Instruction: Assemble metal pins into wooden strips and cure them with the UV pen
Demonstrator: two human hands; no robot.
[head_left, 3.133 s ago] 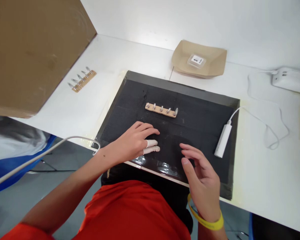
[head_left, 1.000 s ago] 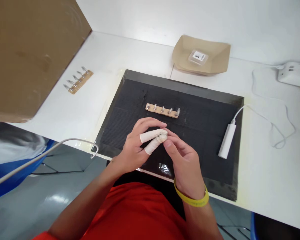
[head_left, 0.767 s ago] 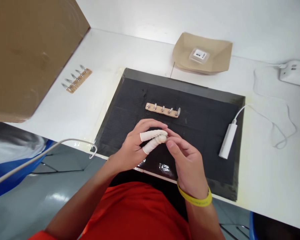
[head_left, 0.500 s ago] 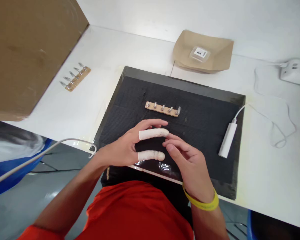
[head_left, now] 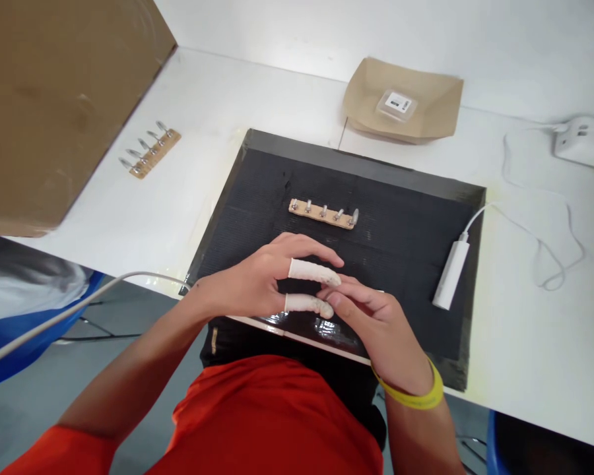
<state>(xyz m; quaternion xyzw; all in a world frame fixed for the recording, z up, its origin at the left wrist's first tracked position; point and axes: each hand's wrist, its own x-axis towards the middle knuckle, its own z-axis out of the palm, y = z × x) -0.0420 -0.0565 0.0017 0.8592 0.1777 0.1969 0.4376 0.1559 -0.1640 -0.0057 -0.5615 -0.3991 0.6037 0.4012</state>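
Pale finger cots cover the thumb and index finger of my left hand [head_left: 257,280]. Those two fingers stay apart, with their tips at the fingertips of my right hand [head_left: 376,316]. The right thumb and fingers are pinched together. Anything between them is too small or hidden to make out. Just beyond the hands, a tan strip [head_left: 321,214] lies on the black mat [head_left: 400,264], with several clear nail-shaped tips standing on small metal pegs. A yellow wristband [head_left: 420,394] circles my right wrist.
A similar strip [head_left: 154,154] lies at left, by a large brown board [head_left: 64,99]. A paper tray [head_left: 426,86] at the back holds a clear plastic case [head_left: 396,105]. A white stick-shaped device [head_left: 451,274] with a cable lies at right, below a white power strip [head_left: 587,142].
My left hand has moved slightly right and its thumb and index finger have come closer together, now meeting the right fingertips. The strips have stayed in place.
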